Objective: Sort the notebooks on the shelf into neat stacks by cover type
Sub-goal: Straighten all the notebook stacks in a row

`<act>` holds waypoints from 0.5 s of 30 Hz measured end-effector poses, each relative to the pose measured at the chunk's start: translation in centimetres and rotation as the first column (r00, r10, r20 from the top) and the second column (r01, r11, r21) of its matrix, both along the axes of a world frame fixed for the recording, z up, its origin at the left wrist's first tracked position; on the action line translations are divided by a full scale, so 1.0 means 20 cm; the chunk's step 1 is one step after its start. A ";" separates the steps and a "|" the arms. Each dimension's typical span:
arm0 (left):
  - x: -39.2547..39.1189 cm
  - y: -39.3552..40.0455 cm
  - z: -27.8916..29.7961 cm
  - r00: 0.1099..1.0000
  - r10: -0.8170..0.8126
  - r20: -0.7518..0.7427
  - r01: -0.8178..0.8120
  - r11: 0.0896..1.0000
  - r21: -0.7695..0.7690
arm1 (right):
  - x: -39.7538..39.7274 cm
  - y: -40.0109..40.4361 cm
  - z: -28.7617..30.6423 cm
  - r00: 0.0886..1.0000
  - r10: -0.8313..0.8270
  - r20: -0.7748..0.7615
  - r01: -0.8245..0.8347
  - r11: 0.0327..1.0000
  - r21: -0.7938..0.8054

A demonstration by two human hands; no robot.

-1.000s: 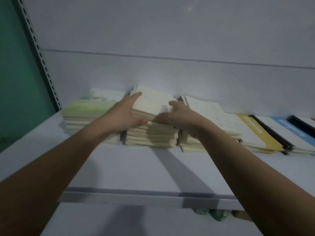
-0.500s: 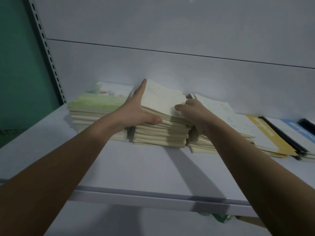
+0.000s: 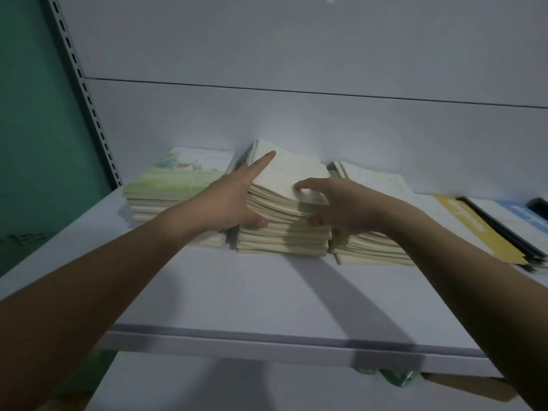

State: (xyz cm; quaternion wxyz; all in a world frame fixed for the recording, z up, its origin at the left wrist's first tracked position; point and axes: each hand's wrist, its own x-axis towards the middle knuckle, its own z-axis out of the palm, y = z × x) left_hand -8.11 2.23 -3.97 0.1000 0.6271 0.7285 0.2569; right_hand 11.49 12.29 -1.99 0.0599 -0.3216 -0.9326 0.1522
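middle stack [image 3: 283,235]: left side hidden by left hand [image 3: 228,203] | stack just right of it [image 3: 370,250]: partly hidden by right hand [image 3: 341,209] | black thing [image 3: 538,204] far right of it: cut off by edge | green bits [image 3: 394,376] under shelf [image 3: 237,295]: too hidden to tell

Three cream notebook stacks sat in a row on the shelf [image 3: 267,295]: green-cover stack [image 3: 175,188] at 9 o'clock, middle stack [image 3: 284,232] with top tilted, right stack [image 3: 370,247] at 3.

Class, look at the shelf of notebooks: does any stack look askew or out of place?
Yes. The upper part of the middle cream notebook stack tilts, raised at the back and fanned, gripped by the left hand and right hand. The lower notebooks lie flat.
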 end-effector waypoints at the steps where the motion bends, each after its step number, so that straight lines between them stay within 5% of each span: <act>1: 0.00 0.00 0.00 0.999 0.015 -0.037 -0.014 1.000 0.005 | 0.00 0.01 0.00 1.000 -0.001 -0.010 0.002 1.000 0.011; 7: 0.07 -0.04 -0.02 0.961 0.081 -0.264 -0.038 0.985 0.166 | 0.02 0.02 -0.04 0.999 0.034 -0.040 -0.028 0.989 0.143; 11: 0.08 -0.08 -0.11 0.966 0.045 -0.254 0.002 0.984 0.179 | 0.02 -0.01 -0.12 0.995 0.065 0.069 -0.084 0.940 0.329; 15: 0.11 -0.09 -0.27 0.960 0.141 -0.241 -0.054 0.941 0.335 | 0.00 0.03 -0.23 0.985 0.175 -0.001 -0.160 0.898 0.409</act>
